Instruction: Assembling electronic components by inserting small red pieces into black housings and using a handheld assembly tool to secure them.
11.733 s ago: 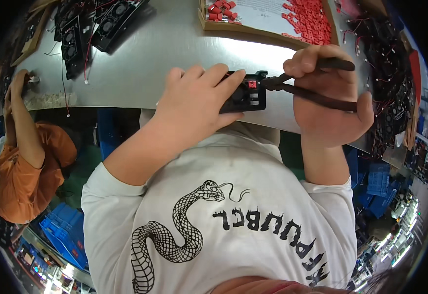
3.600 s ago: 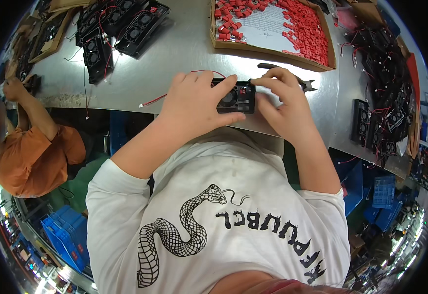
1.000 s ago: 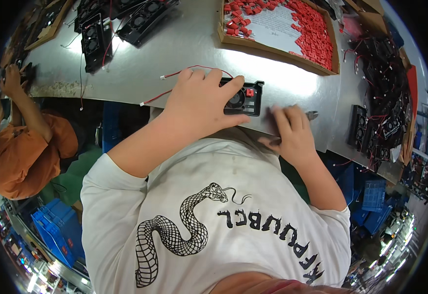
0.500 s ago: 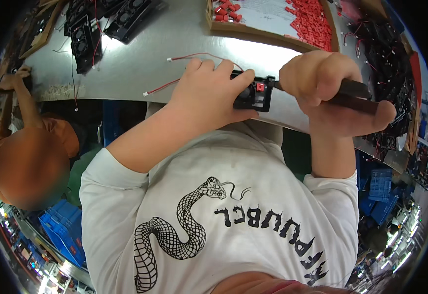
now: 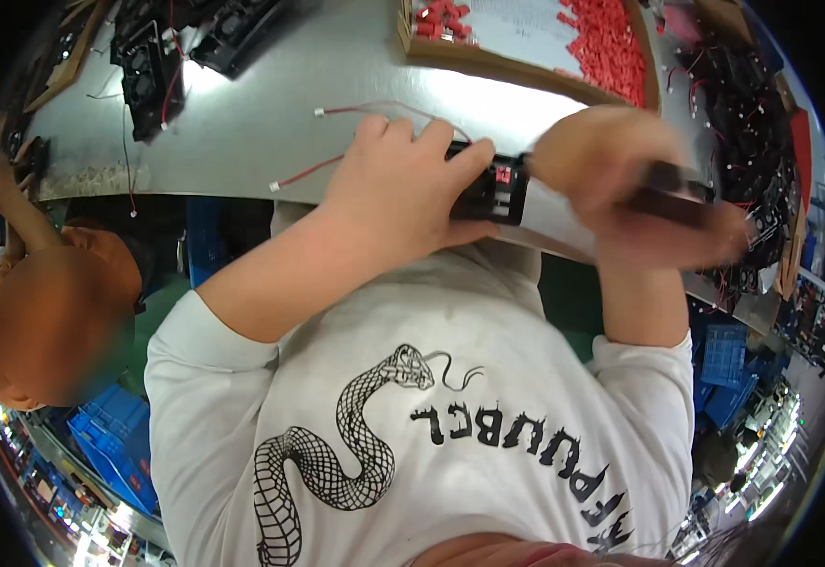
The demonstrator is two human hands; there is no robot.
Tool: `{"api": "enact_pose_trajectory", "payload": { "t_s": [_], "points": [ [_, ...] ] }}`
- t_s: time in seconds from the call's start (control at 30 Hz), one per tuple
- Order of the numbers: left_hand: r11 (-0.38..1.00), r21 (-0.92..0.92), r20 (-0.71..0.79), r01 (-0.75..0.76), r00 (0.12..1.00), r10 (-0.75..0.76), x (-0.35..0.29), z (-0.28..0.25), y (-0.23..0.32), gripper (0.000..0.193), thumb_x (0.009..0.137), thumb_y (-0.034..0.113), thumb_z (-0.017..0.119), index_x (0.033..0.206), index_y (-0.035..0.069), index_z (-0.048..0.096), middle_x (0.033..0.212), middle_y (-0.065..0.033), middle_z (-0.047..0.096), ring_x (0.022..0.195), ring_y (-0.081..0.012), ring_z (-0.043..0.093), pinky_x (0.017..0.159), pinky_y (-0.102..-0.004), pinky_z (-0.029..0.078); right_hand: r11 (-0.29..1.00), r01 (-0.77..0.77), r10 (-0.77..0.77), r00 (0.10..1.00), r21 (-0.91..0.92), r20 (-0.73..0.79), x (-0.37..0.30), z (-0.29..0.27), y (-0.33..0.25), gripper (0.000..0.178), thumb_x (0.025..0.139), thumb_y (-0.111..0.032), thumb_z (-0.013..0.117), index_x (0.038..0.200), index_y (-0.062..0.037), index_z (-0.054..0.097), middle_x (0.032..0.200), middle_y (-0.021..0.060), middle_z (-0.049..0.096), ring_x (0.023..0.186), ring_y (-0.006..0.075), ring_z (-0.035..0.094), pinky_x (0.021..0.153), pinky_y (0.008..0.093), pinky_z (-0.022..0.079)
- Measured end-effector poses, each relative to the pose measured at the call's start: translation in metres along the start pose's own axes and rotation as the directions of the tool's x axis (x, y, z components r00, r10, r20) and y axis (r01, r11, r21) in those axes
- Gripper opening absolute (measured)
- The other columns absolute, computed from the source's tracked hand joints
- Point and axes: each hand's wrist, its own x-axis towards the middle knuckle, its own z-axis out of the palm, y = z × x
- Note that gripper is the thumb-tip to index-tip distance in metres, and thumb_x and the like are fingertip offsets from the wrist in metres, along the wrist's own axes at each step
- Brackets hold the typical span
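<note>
My left hand (image 5: 394, 180) grips a black plastic fan frame (image 5: 505, 206) near the table's front edge. A small red part (image 5: 503, 176) sits in the frame, beside my left fingers. Two thin red wires with white plugs trail out to the left, partly hidden by the hand. To the right, my right hand (image 5: 611, 170), smeared by motion, is closed around a dark two-handled tool (image 5: 670, 206) that looks like pliers. The tool's tip is blurred near the frame's right end; whether it touches cannot be made out.
A shallow cardboard tray (image 5: 526, 77) of small red parts stands at the far side of the metal table (image 5: 280, 104). Black fan units (image 5: 148, 80) with wires lie far left; many more are heaped at right (image 5: 739, 142). A co-worker in orange (image 5: 53, 312) sits at left.
The fan frame stays in my left hand, with only a slight shift. My right hand and its tool have become blurred with motion. The whole view has moved a little.
</note>
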Motion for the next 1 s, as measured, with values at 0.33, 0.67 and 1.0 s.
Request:
{"api": "enact_pose_trajectory", "payload": {
  "t_s": [0.33,0.67,1.0],
  "points": [
    [0.999,0.04,0.01,0.002,1.0,-0.003,0.0,-0.005,0.003,0.061,0.073,0.055,0.082,0.12,0.019,0.066,0.094,-0.007,0.064,0.079,-0.029,0.064,0.078,-0.0424,0.042,0.998,-0.04,0.039,0.999,-0.056,-0.017,-0.006,-0.001,0.007,0.074,0.092,-0.066,0.059,0.117,0.0032,0.063,0.094,0.0154,0.064,0.072,0.0216,0.048,0.068,0.032,0.042],
    [0.999,0.033,0.015,0.023,1.0,-0.024,0.0,-0.008,-0.002,0.065,0.074,0.056,0.081,0.125,0.018,0.066,0.094,-0.0086,0.064,0.082,-0.0287,0.064,0.079,-0.0416,0.042,0.929,-0.367,0.326,0.865,-0.039,-0.381,-0.011,0.028,0.009,0.099,0.071,-0.087,0.062,0.107,0.0051,0.062,0.092,0.0131,0.061,0.08,0.0222,0.055,0.074,0.0338,0.043],
    [0.996,0.076,0.045,0.053,0.997,-0.056,-0.002,-0.005,0.013,0.069,0.075,0.06,0.081,0.127,0.017,0.066,0.093,-0.007,0.064,0.078,-0.0258,0.063,0.078,-0.0403,0.041,0.974,0.221,-0.187,0.896,0.041,-0.403,-0.042,0.018,0.013,0.107,0.077,-0.095,0.045,0.128,-0.0021,0.056,0.101,0.015,0.06,0.088,0.0222,0.051,0.08,0.0357,0.042]
  ]
}}
